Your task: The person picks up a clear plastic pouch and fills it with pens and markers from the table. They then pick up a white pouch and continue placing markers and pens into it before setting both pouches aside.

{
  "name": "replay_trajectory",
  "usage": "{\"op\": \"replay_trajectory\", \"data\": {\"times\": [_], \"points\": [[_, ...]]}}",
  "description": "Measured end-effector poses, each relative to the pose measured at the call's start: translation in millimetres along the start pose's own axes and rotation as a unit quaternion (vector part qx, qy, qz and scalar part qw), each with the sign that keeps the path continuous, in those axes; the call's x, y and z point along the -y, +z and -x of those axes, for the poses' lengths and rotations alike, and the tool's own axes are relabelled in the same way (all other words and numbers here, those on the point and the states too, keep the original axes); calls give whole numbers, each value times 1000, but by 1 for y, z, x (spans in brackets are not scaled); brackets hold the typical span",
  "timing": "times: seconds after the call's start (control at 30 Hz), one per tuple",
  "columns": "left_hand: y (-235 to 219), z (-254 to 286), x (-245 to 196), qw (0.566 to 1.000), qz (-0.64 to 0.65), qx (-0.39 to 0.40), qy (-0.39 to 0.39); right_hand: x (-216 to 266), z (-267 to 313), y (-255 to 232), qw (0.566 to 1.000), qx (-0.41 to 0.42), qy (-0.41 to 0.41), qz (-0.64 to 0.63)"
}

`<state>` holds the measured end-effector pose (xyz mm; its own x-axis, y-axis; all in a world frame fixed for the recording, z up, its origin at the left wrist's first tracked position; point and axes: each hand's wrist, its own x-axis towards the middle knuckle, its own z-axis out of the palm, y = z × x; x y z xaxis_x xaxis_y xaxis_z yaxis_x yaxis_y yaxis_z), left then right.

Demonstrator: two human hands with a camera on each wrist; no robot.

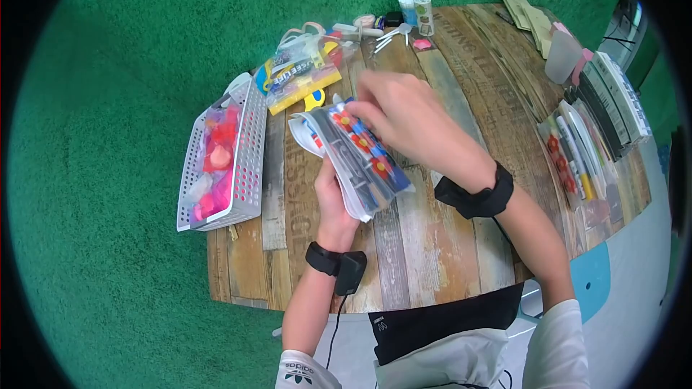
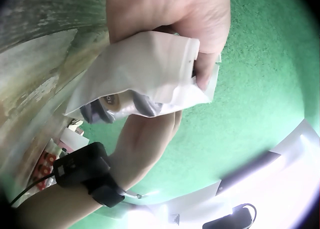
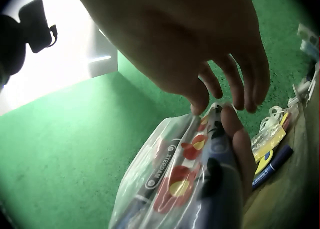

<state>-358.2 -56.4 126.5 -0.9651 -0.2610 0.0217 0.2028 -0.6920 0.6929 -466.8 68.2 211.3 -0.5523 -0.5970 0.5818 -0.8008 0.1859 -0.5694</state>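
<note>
A pouch (image 1: 355, 166) with a clear face, a white back and red flowers on it is tilted above the table. My left hand (image 1: 333, 202) grips it from below and from its left side. Dark marker-like pens show through the clear face in the right wrist view, where left fingers (image 3: 239, 144) wrap the pouch's edge. The left wrist view shows the pouch's white back (image 2: 145, 63) under the left hand (image 2: 170, 13). My right hand (image 1: 407, 115) hovers over the pouch's upper end, its thumb close to the tip and its other fingers spread and loosely bent.
A white basket (image 1: 249, 166) of pink and red packets stands at the table's left edge. Beyond the pouch lie a yellow bag (image 1: 306, 86), cotton swabs (image 1: 386, 42) and cups (image 1: 424, 18). A row of books and pens (image 1: 577, 148) occupies the right side.
</note>
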Motion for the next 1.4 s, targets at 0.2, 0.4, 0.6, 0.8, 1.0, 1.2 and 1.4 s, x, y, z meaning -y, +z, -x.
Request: {"op": "replay_trajectory", "data": {"times": [0.2, 0.4, 0.6, 0.8, 1.0, 1.2, 1.4], "points": [[6, -4, -5, 997, 64, 5, 36, 12, 16, 4, 972, 233, -18, 7], [12, -5, -2, 993, -40, -73, 86, 4, 18, 14, 974, 207, 0, 87], [7, -6, 3, 981, -90, -117, 125, -3, 20, 9, 955, 289, 3, 70], [12, -6, -2, 971, -115, -137, 160, -3, 18, 17, 965, 255, -27, 47], [10, -7, -5, 962, -138, -154, 179, -6, 19, 25, 975, 215, -42, 36], [4, -9, -5, 955, -141, -175, 192, -13, 21, 30, 977, 204, -53, 22], [5, -10, -6, 953, -123, -195, 197, -18, 23, 38, 981, 177, -79, 7]]}}
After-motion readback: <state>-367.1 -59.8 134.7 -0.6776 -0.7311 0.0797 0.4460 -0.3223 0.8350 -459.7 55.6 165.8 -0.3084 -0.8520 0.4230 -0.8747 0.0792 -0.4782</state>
